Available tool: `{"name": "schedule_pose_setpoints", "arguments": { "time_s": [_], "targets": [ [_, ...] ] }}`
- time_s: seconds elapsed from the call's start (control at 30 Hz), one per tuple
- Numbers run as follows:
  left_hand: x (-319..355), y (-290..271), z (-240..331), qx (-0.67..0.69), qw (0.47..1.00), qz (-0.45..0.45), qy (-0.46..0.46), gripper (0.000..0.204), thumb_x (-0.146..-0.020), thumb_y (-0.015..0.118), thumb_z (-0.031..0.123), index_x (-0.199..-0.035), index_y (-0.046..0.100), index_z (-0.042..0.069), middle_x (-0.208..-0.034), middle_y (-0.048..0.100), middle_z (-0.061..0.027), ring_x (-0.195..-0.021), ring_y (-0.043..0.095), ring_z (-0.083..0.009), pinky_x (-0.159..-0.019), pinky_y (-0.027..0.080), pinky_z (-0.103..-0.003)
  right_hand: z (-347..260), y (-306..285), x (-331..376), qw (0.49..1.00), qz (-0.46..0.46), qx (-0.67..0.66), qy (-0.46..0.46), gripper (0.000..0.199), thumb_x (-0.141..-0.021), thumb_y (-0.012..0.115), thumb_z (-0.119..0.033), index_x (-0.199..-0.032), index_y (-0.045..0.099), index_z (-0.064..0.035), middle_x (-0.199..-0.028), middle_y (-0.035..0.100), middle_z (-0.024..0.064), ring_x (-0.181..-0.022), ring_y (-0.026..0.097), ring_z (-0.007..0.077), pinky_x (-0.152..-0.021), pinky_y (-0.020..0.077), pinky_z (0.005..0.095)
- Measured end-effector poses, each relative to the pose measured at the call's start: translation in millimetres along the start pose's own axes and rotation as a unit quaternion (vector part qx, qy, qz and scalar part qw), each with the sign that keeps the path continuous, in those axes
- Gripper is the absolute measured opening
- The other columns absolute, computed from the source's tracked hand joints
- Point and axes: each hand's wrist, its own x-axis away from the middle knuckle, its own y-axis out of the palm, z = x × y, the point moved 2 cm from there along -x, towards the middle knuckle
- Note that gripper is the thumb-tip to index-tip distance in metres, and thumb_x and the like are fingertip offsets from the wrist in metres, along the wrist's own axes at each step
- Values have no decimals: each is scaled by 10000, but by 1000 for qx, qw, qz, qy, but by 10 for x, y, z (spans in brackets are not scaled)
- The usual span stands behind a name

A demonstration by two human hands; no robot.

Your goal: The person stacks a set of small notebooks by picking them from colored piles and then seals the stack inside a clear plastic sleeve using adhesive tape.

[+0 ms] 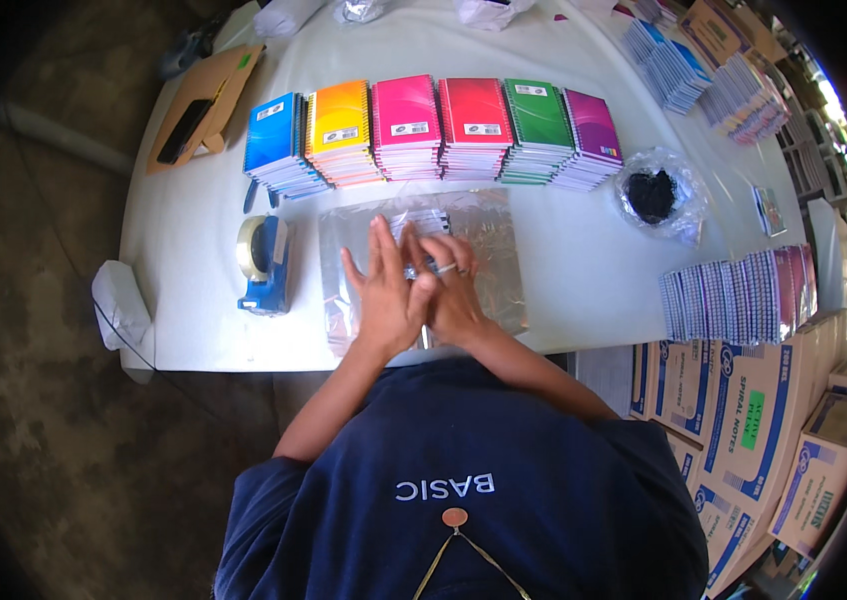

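From the head view, we see the left hand spread and the right hand bent-fingered over a small white-and-black piece on a clear glossy plastic sheet; whether they pinch it, we cannot tell. Colourful spiral-bound notebook stacks curve ahead, presumably for easy reach, on a white-covered table above a mottled brown floor.

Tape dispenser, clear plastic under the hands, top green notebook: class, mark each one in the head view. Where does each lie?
Tape dispenser (268, 278): head view, on its blue body.
Clear plastic (492, 245): head view, on its bare right part.
Top green notebook (540, 118): head view, on its cover.
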Motion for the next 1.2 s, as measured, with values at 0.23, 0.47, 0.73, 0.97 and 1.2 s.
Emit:
{"name": "schedule_pose_setpoints", "arguments": {
  "time_s": [0.23,0.47,0.73,0.97,1.2],
  "targets": [
    [-703,-178,-324,63,997,-12,-34,534,-825,660,250,-1256,476,-6,-1082,630,-114,-1070,523,-306,-967,318,-458,25,-39,-156,993,-23,-29,-110,392,-703,614,6,-1092,602,-44,-1116,541,56,-1100,491,235,-947,401,394],
    [-257,-121,-170,6,990,-35,138,221,-767,657,47,-980,675,103,-1047,666,-64,-1062,605,-205,-966,411,-438,103,17,-94,982,91,-167,17,642,-738,648,58,-1307,363,-23,-1186,553,117,-1114,515,284,-954,414,408],
    [-2,-922,-715,-97,974,207,-6,347,-727,649,4,-1070,618,44,-1015,627,-121,-873,551,-292,-804,410,-381,225,-63,-152,985,60,-161,16,504,-715,721,19,-1171,515,-42,-938,688,72,-907,637,227,-824,467,330],
    [465,-1575,-1985,130,819,-84,-553,507,-835,532,426,-1168,573,46,-1056,585,-75,-823,481,-183,-694,427,-312,207,20,-166,980,94,-176,-20,380,-681,746,44,-1022,601,-39,-929,686,67,-867,643,218,-781,484,313],
    [317,-1607,-1827,107,829,-163,-524,529,-851,544,460,-1178,575,45,-1008,592,-88,-822,480,-178,-703,420,-296,235,29,-136,984,74,-158,-39,389,-703,733,46,-1044,569,-44,-916,683,75,-873,642,215,-817,467,319]
  ]
}}
